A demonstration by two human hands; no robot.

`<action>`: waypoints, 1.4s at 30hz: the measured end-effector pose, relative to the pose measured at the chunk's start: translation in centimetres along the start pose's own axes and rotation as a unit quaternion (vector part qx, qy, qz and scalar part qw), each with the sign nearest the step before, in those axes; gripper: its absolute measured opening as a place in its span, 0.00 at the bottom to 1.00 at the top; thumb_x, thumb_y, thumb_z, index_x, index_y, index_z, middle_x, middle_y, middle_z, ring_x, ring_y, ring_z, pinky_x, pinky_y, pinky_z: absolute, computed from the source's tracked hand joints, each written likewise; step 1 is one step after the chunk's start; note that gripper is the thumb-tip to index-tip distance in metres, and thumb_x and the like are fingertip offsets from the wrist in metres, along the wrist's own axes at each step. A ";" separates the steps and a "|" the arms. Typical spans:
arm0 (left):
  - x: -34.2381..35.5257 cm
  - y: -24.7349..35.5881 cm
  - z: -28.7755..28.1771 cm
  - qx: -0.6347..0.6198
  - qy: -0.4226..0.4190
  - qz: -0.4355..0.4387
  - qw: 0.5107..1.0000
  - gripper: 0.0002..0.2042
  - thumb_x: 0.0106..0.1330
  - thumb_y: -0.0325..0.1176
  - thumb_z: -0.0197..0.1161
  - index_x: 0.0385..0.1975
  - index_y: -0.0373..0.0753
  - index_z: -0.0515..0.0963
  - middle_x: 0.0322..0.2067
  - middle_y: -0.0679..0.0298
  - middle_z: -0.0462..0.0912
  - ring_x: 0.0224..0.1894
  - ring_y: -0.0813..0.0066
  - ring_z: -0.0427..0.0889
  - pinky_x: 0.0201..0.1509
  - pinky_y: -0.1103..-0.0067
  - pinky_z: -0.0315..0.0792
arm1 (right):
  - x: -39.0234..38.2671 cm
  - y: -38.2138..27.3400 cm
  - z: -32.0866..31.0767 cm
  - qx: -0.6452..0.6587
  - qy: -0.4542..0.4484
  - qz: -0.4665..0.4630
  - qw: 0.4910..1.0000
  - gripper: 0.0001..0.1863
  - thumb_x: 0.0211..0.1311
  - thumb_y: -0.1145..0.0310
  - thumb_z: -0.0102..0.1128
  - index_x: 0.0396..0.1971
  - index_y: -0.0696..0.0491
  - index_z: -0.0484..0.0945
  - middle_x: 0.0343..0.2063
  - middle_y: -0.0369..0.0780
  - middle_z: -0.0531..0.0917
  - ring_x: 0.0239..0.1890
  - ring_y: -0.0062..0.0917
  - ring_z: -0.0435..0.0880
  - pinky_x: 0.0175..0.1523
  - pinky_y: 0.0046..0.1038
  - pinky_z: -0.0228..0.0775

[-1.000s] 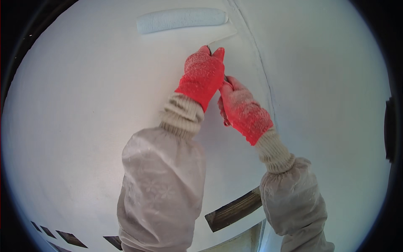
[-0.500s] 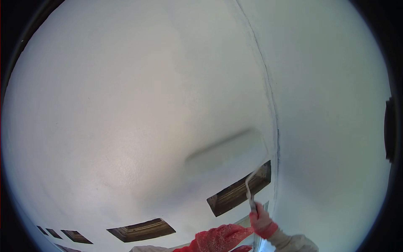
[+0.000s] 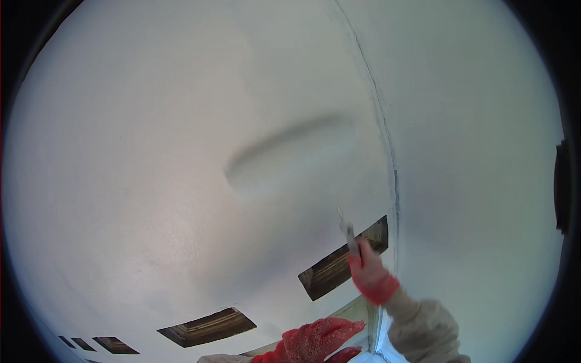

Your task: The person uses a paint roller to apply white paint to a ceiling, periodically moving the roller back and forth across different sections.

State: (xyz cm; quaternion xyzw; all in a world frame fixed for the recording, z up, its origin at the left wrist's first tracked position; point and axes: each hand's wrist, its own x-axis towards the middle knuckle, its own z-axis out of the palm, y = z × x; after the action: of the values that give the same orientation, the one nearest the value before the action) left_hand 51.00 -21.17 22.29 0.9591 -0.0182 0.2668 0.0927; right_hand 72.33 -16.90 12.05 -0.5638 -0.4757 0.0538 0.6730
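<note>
A paint roller [image 3: 296, 152] with a wide, pale sleeve lies against the white surface above, blurred by motion. My right hand [image 3: 370, 272], in a red and pale glove with a beige sleeve, is closed round its grey handle. The wire frame between handle and sleeve barely shows. Low at the lower edge is my left hand [image 3: 315, 339] in a red glove. Its fingers stretch to the right, with a gap between the upper and lower parts, and I see nothing held in it.
A rough crack [image 3: 376, 91] runs along the joint between the wide white surface and the white one at right. Several dark, recessed rectangular openings, one [image 3: 207, 327] left of my hands, line the lower part. A dark shape [image 3: 563, 187] stands at the right rim.
The roller has moved up and left across the white surface. My right hand has risen with the handle, showing more of its sleeve. My left hand has hardly moved.
</note>
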 end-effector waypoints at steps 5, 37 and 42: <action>0.2 -0.5 1.1 -0.054 -0.029 -0.012 0.998 0.18 0.57 0.33 0.65 0.47 0.39 0.75 0.41 0.56 0.79 0.39 0.57 0.80 0.40 0.70 0.75 | -11.9 10.3 1.7 -0.046 -0.019 0.073 0.996 0.17 0.62 0.71 0.51 0.50 0.58 0.66 0.28 0.49 0.80 0.33 0.41 0.82 0.38 0.35 0.72; -0.8 -1.9 4.5 -0.101 -0.064 -0.027 0.992 0.16 0.62 0.35 0.60 0.48 0.38 0.74 0.40 0.52 0.78 0.40 0.55 0.79 0.42 0.67 0.74 | -17.0 13.8 1.2 -0.080 -0.041 0.174 0.981 0.12 0.61 0.64 0.54 0.39 0.56 0.70 0.23 0.50 0.78 0.28 0.47 0.79 0.32 0.40 0.69; -1.7 -3.2 4.9 -0.152 -0.079 -0.051 0.984 0.16 0.62 0.35 0.60 0.48 0.40 0.74 0.40 0.54 0.79 0.40 0.55 0.79 0.41 0.67 0.74 | -17.3 13.7 0.9 -0.078 -0.063 0.192 0.976 0.12 0.61 0.63 0.54 0.40 0.55 0.70 0.23 0.51 0.78 0.29 0.49 0.79 0.32 0.42 0.69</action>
State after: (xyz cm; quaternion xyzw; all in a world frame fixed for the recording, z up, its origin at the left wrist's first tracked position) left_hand 52.30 -19.01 16.75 0.9516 -0.0166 0.1797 0.2490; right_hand 68.70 -21.94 -9.17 -0.6906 -0.4031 0.1804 0.5727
